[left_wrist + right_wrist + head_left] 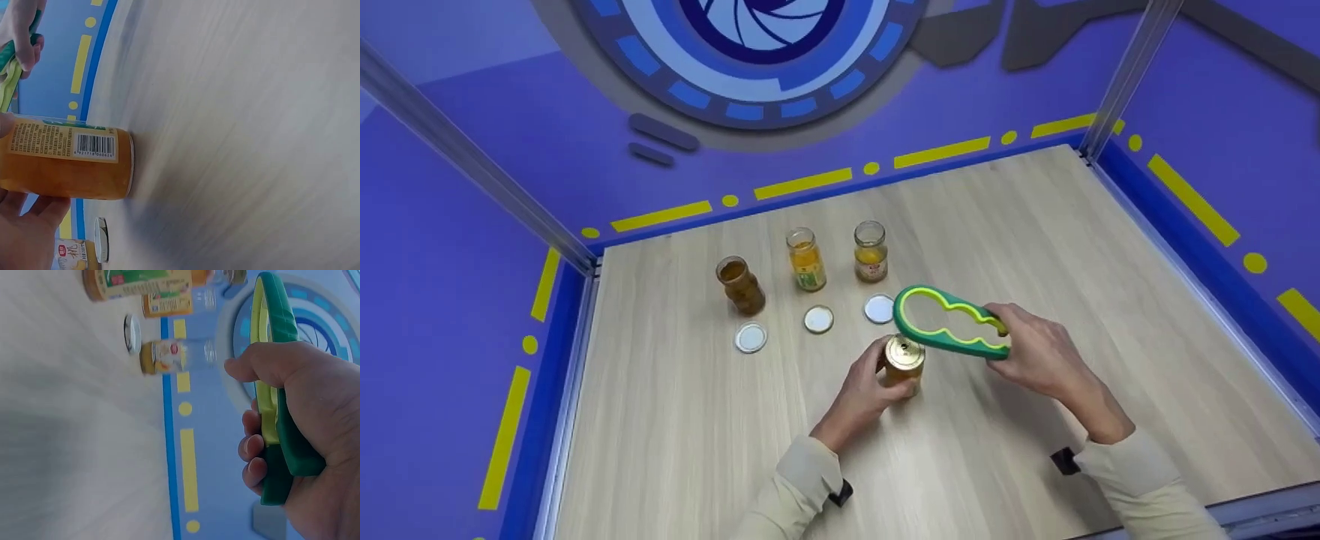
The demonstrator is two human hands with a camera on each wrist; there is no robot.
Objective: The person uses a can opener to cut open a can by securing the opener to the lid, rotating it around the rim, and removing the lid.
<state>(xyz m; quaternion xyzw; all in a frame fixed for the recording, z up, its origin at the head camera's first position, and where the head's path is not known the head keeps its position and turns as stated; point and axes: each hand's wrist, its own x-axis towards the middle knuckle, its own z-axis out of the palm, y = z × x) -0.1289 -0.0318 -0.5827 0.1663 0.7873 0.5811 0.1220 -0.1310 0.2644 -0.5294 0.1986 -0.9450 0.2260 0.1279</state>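
In the head view, my left hand [864,390] grips a glass jar [67,177] of orange contents round its side. The jar stands upright on the table, and a gold lid [905,352] covers its top. A printed label with a barcode [94,145] faces the left wrist camera. My right hand [1046,352] holds a green jar opener [960,343] with a scalloped yellow-green inner edge by its handle end. The opener's looped far end overlaps the rear edge of the gold lid in the head view. Fingers and thumb wrap the opener's handles [301,453] in the right wrist view.
Behind the held jar stand three lidless jars: a brown one [744,291], an orange one [810,274] and a yellowish one [871,268]. Three loose lids [751,337] lie in front of them. Blue printed walls [810,157] enclose the wooden table [675,420].
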